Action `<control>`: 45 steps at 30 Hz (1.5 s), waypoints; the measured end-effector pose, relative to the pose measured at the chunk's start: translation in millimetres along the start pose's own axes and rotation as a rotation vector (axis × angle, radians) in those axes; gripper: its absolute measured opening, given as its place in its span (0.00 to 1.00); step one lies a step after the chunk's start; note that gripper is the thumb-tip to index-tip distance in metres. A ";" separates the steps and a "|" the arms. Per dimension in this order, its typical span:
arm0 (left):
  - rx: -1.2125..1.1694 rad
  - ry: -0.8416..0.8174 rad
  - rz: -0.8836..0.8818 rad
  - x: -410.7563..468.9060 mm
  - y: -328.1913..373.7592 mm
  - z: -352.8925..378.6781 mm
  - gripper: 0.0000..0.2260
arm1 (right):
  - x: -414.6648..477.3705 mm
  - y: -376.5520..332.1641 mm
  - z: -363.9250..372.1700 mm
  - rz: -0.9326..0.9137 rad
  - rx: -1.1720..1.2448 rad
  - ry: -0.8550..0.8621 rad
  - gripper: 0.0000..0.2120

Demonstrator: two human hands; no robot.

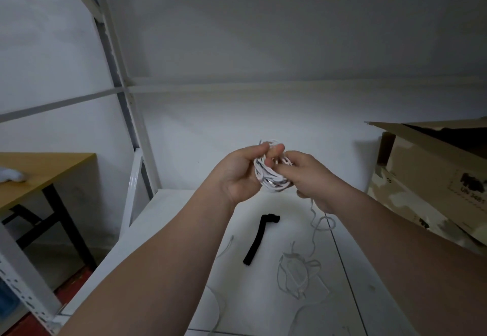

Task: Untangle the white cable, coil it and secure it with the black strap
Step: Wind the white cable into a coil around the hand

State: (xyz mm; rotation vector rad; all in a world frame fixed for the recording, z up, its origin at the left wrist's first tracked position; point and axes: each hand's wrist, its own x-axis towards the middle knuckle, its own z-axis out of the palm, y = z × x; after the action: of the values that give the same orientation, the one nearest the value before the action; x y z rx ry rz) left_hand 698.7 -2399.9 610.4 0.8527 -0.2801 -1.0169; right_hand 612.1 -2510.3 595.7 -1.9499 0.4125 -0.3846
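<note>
A white shelf (184, 230) filled the lower centre, with a box (427, 177) at right. At mid-frame your left hand (237, 175) gripped the coiled cable (266, 177) and your right hand (311, 177) pinched its strands. Loose cable hung to the shelf. The strap (257, 240) lay flat below your hands.

White cable (268, 177) coil half buried btwn left hand (237, 175) & right hand (311, 177), can't see how it's wound. Loose end runs off near edge. Cardboard box (432, 177) cut off at right, print only partly readable. Table (39, 175) cropped at left, pale blob (10, 176) on it too blurry to ID.
</note>
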 end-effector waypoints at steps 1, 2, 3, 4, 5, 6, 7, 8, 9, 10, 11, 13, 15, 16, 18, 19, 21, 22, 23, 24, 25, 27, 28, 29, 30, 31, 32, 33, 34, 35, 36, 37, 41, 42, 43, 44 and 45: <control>-0.036 0.010 0.041 1.3 -1.6 1.9 0.05 | 0.0 -0.6 1.0 0.061 0.025 -0.037 0.07; -0.065 0.034 0.082 2.6 -3.2 2.6 0.09 | -0.9 -2.7 2.8 0.122 0.055 -0.061 0.07; -0.081 0.057 0.120 4.8 -5.0 2.4 0.15 | -0.7 -4.3 4.7 0.181 0.095 -0.071 0.08; -0.089 0.070 0.155 5.7 -6.7 2.5 0.21 | -0.9 -6.8 6.0 0.242 0.143 -0.066 0.08; -0.083 0.075 0.185 6.2 -8.3 3.5 0.24 | -1.0 -9.6 6.8 0.291 0.181 -0.054 0.09; -0.069 0.079 0.204 5.8 -9.1 5.0 0.26 | -1.6 -12.9 6.8 0.324 0.192 -0.041 0.10; -0.053 0.085 0.219 6.0 -9.2 5.5 0.27 | -1.8 -15.4 6.0 0.340 0.172 -0.033 0.12; -0.040 0.088 0.227 5.9 -8.5 5.9 0.27 | -2.9 -18.3 4.8 0.344 0.142 -0.032 0.12; -0.033 0.084 0.229 5.9 -7.0 5.6 0.26 | -4.5 -20.5 3.4 0.339 0.105 -0.040 0.13; -0.034 0.078 0.225 5.7 -5.9 4.9 0.25 | -6.4 -21.9 2.4 0.334 0.063 -0.050 0.14; -0.045 0.070 0.223 5.4 -4.9 4.3 0.24 | -7.7 -22.1 2.0 0.325 0.012 -0.054 0.18; -0.075 0.051 0.217 4.9 -2.8 3.7 0.21 | -8.4 -20.4 3.7 0.303 -0.096 -0.054 0.29; -0.077 0.023 0.215 5.2 -1.0 3.3 0.19 | -8.3 -19.2 6.9 0.284 -0.161 -0.050 0.34; -0.070 0.008 0.217 4.2 -0.5 3.1 0.18 | -8.3 -18.7 7.9 0.277 -0.182 -0.055 0.35; -0.011 -0.028 0.228 1.3 0.6 2.6 0.19 | -9.2 -18.6 8.7 0.264 -0.201 -0.076 0.32; 0.039 -0.045 0.239 -0.6 1.1 2.7 0.20 | -9.4 -18.3 8.9 0.260 -0.202 -0.084 0.29; 0.120 -0.045 0.277 -2.6 1.8 3.8 0.22 | -10.2 -17.2 9.4 0.255 -0.182 -0.084 0.28; 0.145 -0.022 0.303 -2.7 2.3 4.8 0.23 | -10.3 -16.3 9.5 0.250 -0.154 -0.078 0.28; 0.163 0.011 0.334 -1.5 2.7 4.9 0.23 | -10.0 -15.6 9.7 0.244 -0.123 -0.071 0.29; 0.173 0.047 0.368 -0.2 2.7 4.1 0.23 | -9.7 -15.1 9.8 0.235 -0.105 -0.071 0.28; 0.180 0.083 0.398 1.4 2.3 2.5 0.23 | -10.3 -16.1 9.8 0.226 -0.106 -0.080 0.26; 0.208 0.137 0.437 4.7 0.1 -1.7 0.23 | -11.3 -19.1 9.9 0.224 -0.143 -0.117 0.19; 0.228 0.155 0.452 6.2 -1.3 -3.2 0.23 | -11.7 -19.9 9.7 0.232 -0.155 -0.143 0.16; 0.239 0.173 0.469 7.3 -2.2 -4.3 0.23 | -12.5 -20.6 9.2 0.245 -0.150 -0.173 0.14; 0.242 0.192 0.492 8.0 -2.7 -5.1 0.22 | -13.5 -20.3 7.8 0.258 -0.146 -0.211 0.13; 0.243 0.217 0.521 9.1 -2.3 -6.2 0.22 | -14.9 -19.8 6.1 0.268 -0.153 -0.251 0.12; 0.240 0.247 0.552 9.5 -0.6 -7.7 0.23 | -16.6 -18.9 4.5 0.273 -0.165 -0.280 0.12; 0.229 0.279 0.577 9.7 1.5 -9.5 0.23 | -18.1 -17.8 3.7 0.274 -0.155 -0.293 0.13; 0.209 0.307 0.593 9.3 3.5 -11.0 0.24 | -19.8 -17.0 3.4 0.273 -0.119 -0.290 0.13; 0.189 0.328 0.601 9.1 5.2 -12.6 0.24 | -21.5 -16.5 4.5 0.273 -0.083 -0.282 0.12; 0.171 0.343 0.602 8.7 6.3 -13.5 0.24 | -23.2 -16.5 7.2 0.267 -0.087 -0.271 0.12; 0.148 0.348 0.598 8.2 6.7 -13.2 0.24 | -24.3 -16.5 10.6 0.241 -0.155 -0.261 0.13; 0.207 0.333 0.535 7.0 1.5 -5.1 0.16 | -27.0 -26.0 20.5 -0.028 -0.613 -0.267 0.16; 0.303 0.324 0.493 6.1 -0.4 -3.2 0.10 | -26.2 -29.5 19.0 -0.082 -0.671 -0.259 0.17; 0.433 0.305 0.440 4.8 -2.5 -2.7 0.08 | -25.2 -33.9 16.3 -0.121 -0.709 -0.255 0.16; 0.597 0.278 0.372 2.8 -4.8 -3.6 0.11 | -24.0 -37.9 13.0 -0.153 -0.739 -0.252 0.14; 0.767 0.222 0.300 1.1 -6.6 -6.2 0.17 | -22.3 -41.0 9.0 -0.174 -0.763 -0.251 0.11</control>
State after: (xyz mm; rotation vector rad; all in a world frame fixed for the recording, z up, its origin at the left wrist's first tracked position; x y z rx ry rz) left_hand 698.7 -2399.5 601.3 1.5492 -0.6069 -0.5108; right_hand 600.9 -2477.2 628.0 -2.7508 0.2380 -0.0800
